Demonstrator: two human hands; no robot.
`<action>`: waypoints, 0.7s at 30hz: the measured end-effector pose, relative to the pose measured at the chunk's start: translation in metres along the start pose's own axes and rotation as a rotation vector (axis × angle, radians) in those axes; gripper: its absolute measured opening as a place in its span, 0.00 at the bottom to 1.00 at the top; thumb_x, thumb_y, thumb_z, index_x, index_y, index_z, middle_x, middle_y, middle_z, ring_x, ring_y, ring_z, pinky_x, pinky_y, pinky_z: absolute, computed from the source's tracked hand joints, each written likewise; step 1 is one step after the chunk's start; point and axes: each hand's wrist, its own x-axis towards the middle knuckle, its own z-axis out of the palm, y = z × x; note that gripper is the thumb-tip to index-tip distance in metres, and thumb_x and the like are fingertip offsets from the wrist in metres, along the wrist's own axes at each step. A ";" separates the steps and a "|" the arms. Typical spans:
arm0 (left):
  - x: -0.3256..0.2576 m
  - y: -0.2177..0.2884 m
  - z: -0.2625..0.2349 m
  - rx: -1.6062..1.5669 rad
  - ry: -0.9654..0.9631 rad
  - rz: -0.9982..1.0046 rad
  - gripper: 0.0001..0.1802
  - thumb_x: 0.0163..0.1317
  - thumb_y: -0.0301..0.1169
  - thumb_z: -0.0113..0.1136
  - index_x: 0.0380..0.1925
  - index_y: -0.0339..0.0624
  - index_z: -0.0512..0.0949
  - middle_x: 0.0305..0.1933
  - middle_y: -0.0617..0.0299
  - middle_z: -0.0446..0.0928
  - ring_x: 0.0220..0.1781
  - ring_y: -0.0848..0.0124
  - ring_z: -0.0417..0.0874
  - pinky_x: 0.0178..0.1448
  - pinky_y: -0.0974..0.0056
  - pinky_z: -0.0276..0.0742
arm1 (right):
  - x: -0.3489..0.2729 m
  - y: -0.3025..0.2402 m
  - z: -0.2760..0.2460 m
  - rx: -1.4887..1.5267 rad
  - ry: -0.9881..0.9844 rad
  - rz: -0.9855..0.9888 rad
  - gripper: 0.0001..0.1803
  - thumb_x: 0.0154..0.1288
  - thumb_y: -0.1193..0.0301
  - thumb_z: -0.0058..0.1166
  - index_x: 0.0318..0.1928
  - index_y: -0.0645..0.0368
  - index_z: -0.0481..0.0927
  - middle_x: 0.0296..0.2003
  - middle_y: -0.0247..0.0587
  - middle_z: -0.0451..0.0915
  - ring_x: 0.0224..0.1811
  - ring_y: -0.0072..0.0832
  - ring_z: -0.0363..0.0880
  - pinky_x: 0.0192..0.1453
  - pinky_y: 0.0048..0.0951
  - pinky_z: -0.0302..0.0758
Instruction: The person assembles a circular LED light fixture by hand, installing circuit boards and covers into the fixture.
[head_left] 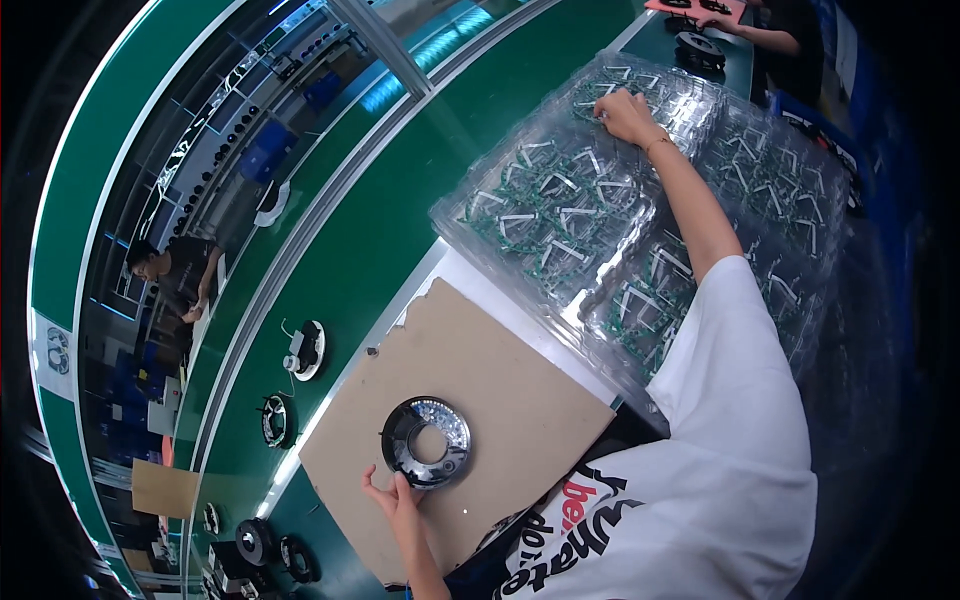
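Note:
On a brown cardboard sheet (500, 365) lies a glossy black ring-shaped housing (456, 432) with a round hole in its middle. My left hand (398, 507) is at the housing's near edge, its fingers apart and a fingertip against the rim or just beside it. My right arm stretches far forward over a clear plastic tray (690, 108) of several green-and-white wire-like parts (560, 185). Over the tray's far end, my right hand (630, 118) is closed with its fingertips pinched down among the parts. What lies between those fingertips is too small to make out.
Left of the cardboard, a green conveyor belt (375, 215) carries a white-based assembly (308, 350) and a black ring (275, 420). A metal rail (285, 235) runs alongside. One person (185, 275) works across the line; another person's arm (765, 38) is at the far right.

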 end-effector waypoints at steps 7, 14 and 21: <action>0.008 0.010 0.000 0.429 0.006 0.259 0.33 0.52 0.20 0.57 0.55 0.43 0.53 0.57 0.48 0.66 0.64 0.60 0.64 0.62 0.51 0.60 | -0.004 -0.013 -0.009 0.505 0.328 -0.006 0.11 0.59 0.64 0.52 0.37 0.55 0.81 0.32 0.35 0.79 0.41 0.26 0.73 0.46 0.31 0.66; 0.020 0.025 0.041 0.252 0.144 0.554 0.19 0.57 0.19 0.51 0.50 0.38 0.64 0.56 0.50 0.68 0.61 0.62 0.67 0.64 0.56 0.59 | -0.053 -0.108 -0.065 1.298 -0.040 -0.178 0.14 0.65 0.63 0.48 0.40 0.59 0.81 0.25 0.24 0.70 0.30 0.13 0.67 0.37 0.17 0.66; 0.019 0.034 0.057 0.025 0.088 0.610 0.08 0.63 0.23 0.48 0.39 0.33 0.74 0.40 0.56 0.77 0.44 0.69 0.77 0.50 0.68 0.70 | -0.128 -0.241 -0.084 1.069 -0.845 -0.730 0.12 0.64 0.67 0.49 0.37 0.63 0.79 0.26 0.30 0.75 0.26 0.13 0.68 0.32 0.16 0.68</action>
